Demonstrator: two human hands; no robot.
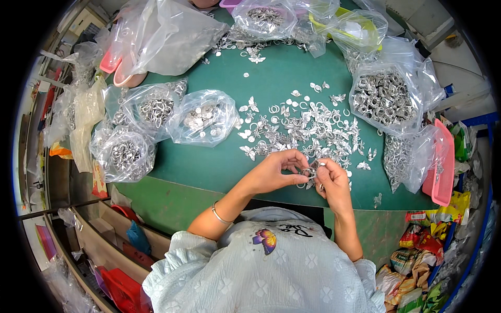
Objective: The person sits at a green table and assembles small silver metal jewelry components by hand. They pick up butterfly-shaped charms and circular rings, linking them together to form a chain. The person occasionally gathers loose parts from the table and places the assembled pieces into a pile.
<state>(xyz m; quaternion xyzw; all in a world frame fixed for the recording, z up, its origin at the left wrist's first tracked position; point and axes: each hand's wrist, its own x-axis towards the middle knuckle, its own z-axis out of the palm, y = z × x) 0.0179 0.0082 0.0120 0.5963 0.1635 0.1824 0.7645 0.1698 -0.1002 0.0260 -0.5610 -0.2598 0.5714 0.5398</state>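
Both my hands meet over the near part of the green table (209, 161). My left hand (276, 169) pinches a small silver ring (310, 172) between thumb and fingertips. Against it, my right hand (335, 183) is closed on small silver metal pieces, partly hidden by its fingers; their exact kind is too small to tell. Just beyond my hands spreads a loose pile of silver metal pieces (318, 125), among them winged shapes, open rings and little round discs.
Open plastic bags of silver rings stand at the right (383, 99) and left (156, 109). A bag of round discs (203, 120) sits left of the pile. A pink tray (443, 167) is at the right edge; more bags line the back.
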